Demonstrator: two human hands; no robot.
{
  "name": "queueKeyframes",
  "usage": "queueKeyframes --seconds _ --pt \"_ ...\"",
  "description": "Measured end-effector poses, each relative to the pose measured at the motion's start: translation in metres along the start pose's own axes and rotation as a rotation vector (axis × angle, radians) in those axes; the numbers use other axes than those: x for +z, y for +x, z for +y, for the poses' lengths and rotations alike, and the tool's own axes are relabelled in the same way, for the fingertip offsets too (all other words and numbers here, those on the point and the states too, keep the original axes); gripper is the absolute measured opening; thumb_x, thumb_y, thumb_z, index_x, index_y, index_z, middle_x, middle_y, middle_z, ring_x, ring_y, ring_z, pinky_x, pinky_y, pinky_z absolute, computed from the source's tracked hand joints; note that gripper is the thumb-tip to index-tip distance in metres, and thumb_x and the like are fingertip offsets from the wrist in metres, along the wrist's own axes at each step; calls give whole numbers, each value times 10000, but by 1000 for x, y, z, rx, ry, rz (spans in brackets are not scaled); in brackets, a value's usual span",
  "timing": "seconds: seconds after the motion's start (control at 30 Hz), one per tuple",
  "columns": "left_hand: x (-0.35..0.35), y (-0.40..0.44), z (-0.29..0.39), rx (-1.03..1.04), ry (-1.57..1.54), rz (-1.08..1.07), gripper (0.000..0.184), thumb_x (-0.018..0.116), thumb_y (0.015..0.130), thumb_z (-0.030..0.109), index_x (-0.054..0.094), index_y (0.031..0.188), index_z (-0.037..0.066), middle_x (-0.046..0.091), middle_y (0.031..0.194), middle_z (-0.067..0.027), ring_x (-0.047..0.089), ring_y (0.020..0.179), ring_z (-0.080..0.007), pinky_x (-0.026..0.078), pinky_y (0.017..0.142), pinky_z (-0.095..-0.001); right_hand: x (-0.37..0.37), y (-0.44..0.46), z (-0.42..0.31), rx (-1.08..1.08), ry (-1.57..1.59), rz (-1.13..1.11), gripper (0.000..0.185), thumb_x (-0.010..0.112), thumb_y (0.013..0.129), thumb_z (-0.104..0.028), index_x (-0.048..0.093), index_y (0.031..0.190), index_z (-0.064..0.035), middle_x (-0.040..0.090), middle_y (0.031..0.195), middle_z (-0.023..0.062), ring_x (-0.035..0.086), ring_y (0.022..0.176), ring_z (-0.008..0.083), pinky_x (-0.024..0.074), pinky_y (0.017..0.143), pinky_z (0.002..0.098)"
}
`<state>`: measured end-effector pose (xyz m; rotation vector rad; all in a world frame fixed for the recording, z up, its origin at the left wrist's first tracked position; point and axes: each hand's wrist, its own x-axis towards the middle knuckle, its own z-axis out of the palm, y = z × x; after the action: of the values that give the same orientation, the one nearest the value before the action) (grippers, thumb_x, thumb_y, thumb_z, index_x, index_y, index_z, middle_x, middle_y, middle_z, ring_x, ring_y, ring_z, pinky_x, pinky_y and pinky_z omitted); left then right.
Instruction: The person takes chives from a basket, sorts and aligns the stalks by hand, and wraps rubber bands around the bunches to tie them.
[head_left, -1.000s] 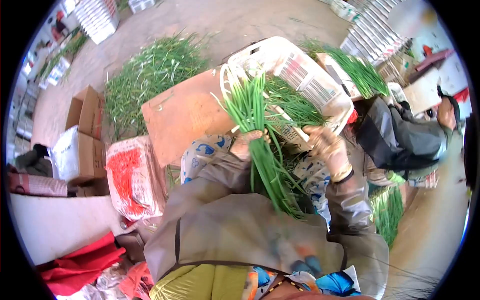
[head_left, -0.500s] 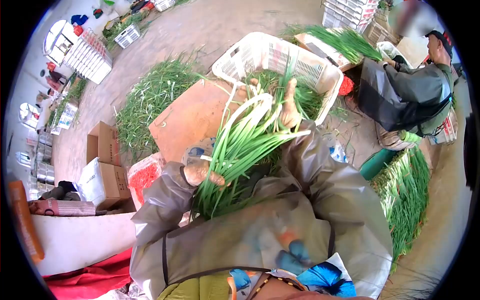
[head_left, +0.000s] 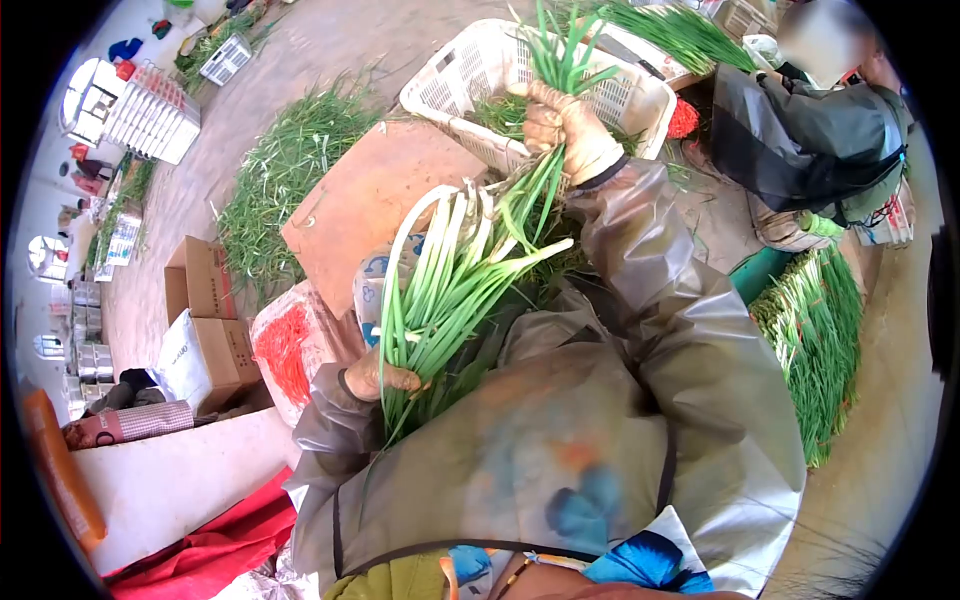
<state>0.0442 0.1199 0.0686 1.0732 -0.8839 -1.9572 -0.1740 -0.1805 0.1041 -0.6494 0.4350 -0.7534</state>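
A bunch of green stalks with white ends [head_left: 455, 265] lies over my lap, its white ends pointing up and away from me. My left hand [head_left: 380, 377] is wrapped round its lower green part. Higher up, at the near side of the white basket [head_left: 640, 100], my gloved right hand [head_left: 572, 130] is closed round a smaller bunch of green stalks [head_left: 565, 60], whose leaves stick out above and below the fist. More greens lie inside the basket. A brown board [head_left: 375, 190] lies left of the basket.
Loose greens [head_left: 290, 170] are heaped on the floor at the left. Red ties [head_left: 285, 350] lie on a stack beside cardboard boxes [head_left: 205, 285]. A co-worker in a dark apron [head_left: 800, 140] sits at the right, near piled greens [head_left: 820, 350] and a bundle on a box [head_left: 690, 35].
My right hand has risen over the basket's near side with the smaller bunch in its fist. My left hand still holds the larger bunch. The camera view has shifted slightly.
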Motion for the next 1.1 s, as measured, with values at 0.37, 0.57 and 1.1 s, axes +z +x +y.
queueKeyframes --seconds 0.37,0.57,1.1 --pt "-61 -77 -104 171 -291 262 649 790 605 229 470 1130 23 557 664 -57 532 514 -191 438 485 -298 -127 -25 -120 -397 361 -131 159 525 885 -156 562 896 -2 324 474 -57 299 411 63 312 493 238" --pt "-83 -34 -77 382 -382 105 520 749 658 169 473 1079 39 519 689 -32 479 527 -162 367 514 -302 -80 -16 -56 -420 326 -94 328 559 872 -262 559 1032 25 525 731 45 530 666 174 479 710 379" --pt "-57 11 -42 339 -343 81 782 748 644 181 344 1298 39 539 765 -74 504 580 -193 419 551 -333 -37 -7 40 139 -160 -273 621 499 866 -472 407 1289 -27 512 1228 146 476 1155 255 377 976 385"
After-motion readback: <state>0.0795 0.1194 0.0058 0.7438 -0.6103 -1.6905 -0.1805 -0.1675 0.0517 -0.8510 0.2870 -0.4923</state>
